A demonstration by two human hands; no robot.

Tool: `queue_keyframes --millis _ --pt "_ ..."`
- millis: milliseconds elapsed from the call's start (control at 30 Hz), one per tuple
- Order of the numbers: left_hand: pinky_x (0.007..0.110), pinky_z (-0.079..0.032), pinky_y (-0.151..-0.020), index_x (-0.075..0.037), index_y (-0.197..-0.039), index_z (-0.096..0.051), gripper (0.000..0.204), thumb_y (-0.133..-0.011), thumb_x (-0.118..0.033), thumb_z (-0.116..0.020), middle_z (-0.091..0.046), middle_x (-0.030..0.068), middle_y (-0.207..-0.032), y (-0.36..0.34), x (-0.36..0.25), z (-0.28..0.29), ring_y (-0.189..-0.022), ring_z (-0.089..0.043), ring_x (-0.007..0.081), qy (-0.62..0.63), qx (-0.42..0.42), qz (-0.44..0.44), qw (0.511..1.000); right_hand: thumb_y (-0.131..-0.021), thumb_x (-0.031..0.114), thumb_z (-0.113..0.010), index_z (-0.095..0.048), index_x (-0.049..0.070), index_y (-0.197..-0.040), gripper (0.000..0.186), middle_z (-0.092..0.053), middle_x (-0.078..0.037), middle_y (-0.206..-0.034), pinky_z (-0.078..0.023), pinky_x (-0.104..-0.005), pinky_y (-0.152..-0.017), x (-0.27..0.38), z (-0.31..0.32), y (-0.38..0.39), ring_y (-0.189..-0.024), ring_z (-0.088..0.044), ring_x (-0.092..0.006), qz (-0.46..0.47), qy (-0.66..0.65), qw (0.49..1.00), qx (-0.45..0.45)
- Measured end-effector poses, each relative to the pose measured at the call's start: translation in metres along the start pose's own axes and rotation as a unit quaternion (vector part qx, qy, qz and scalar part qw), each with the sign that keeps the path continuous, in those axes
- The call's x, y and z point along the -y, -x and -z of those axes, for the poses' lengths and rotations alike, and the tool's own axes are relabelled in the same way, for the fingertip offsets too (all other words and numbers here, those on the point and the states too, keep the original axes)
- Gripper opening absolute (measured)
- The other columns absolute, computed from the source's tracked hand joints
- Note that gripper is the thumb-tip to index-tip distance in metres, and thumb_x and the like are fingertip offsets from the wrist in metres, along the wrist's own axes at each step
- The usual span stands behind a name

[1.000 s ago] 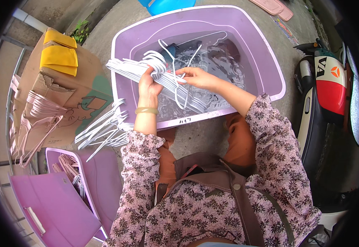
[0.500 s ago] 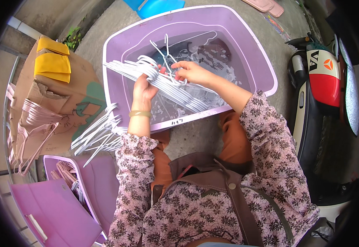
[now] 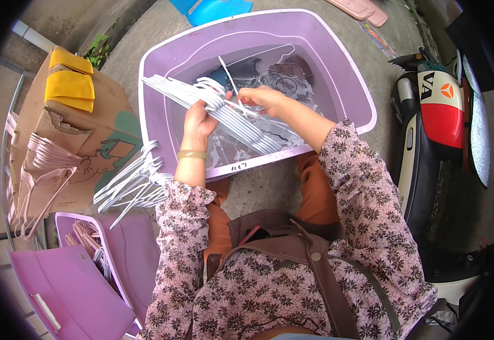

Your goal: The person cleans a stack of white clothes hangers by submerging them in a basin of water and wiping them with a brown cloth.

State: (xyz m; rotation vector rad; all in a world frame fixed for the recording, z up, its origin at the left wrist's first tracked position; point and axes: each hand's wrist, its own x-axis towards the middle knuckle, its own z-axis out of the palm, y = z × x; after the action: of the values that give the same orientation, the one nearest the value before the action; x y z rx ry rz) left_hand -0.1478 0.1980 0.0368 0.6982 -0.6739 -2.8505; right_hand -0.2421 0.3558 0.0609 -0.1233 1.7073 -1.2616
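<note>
A sheaf of white hangers [image 3: 235, 126] lies slantwise over the near part of a purple tub [image 3: 346, 85]. My left hand [image 3: 199, 118] is closed round the sheaf near its bunched hooks. Beside it my right hand [image 3: 264, 101] pinches a white hanger [image 3: 228, 72], tilted against the others, its fingers partly hidden. Water fills the tub, with another white hanger [image 3: 283, 55] showing at the far side and a dark brown thing [image 3: 295, 67] under the surface. More white hangers [image 3: 136, 184] hang in a cluster at the tub's left near corner.
To the left stands a cardboard box [image 3: 102, 122] with yellow cloths [image 3: 70, 90] on top and pink hangers [image 3: 45, 170] on its side. A purple lidded bin [image 3: 77, 289] holds further hangers. On the right is a scooter [image 3: 437, 113]. A blue plastic thing [image 3: 218, 10] lies beyond the tub.
The hanger in my right hand has tipped down and turned toward the sheaf; its upright hooks no longer show as before. My left hand keeps its grip. The whole view has shifted slightly.
</note>
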Motion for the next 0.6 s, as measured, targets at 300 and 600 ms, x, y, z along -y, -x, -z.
queue_keyframes --millis 300,600 --pt "0.057 -0.040 -0.091 0.009 -0.123 -0.033 0.039 -0.096 -0.019 -0.026 -0.048 0.0200 -0.117 0.010 -0.009 -0.012 -0.111 -0.045 0.0410 0.027 -0.037 -0.025 0.999 -0.076 0.024 -0.057 -0.057 0.013 -0.080 0.012 -0.060 -0.005 -0.102 -0.033 -0.0454 -0.092 0.016 0.050 0.048 -0.102 -0.051 -0.0191 0.016 -0.193 0.974 0.113" --pt "0.057 -0.043 -0.089 0.004 -0.125 -0.028 0.037 -0.097 -0.020 -0.025 -0.046 0.0237 -0.116 -0.003 0.004 -0.003 -0.105 -0.047 0.0459 0.068 -0.023 -0.006 0.997 -0.085 0.016 -0.053 -0.050 0.006 -0.096 0.015 -0.060 -0.011 -0.102 -0.047 -0.0354 -0.082 -0.002 0.054 0.047 -0.094 -0.057 -0.0199 0.129 -0.246 0.959 0.051"
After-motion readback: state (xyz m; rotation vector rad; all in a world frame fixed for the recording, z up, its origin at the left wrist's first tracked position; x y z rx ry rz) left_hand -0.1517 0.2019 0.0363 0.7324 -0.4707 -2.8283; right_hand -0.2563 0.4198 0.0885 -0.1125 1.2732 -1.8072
